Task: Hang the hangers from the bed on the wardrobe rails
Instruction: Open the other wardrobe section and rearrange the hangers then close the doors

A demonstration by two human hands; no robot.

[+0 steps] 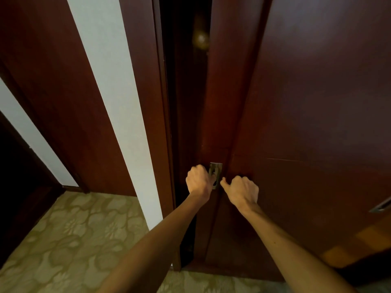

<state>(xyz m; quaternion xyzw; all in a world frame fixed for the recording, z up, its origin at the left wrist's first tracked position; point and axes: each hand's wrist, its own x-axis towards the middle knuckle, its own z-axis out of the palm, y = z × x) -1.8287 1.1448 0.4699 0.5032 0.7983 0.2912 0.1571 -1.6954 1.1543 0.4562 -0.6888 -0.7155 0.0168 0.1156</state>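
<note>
Two bare forearms reach forward to a tall wardrobe of dark reddish-brown polished wood. The left hand point(198, 179) has its fingers curled round the edge of the narrow door panel point(215, 102), just beside a small upright silver metal handle plate point(215, 173). The right hand point(243, 190) is loosely clenched against the wide door panel point(317, 102) next to it, thumb pointing toward the plate; whether it grips anything cannot be told. Left of the hands runs a tall, dark, narrow opening point(186, 81) into the wardrobe, so the door probably has to swing or fold further. No hangers, bed or rails are visible. A pale patterned carpet point(74, 240) lies below.
</note>
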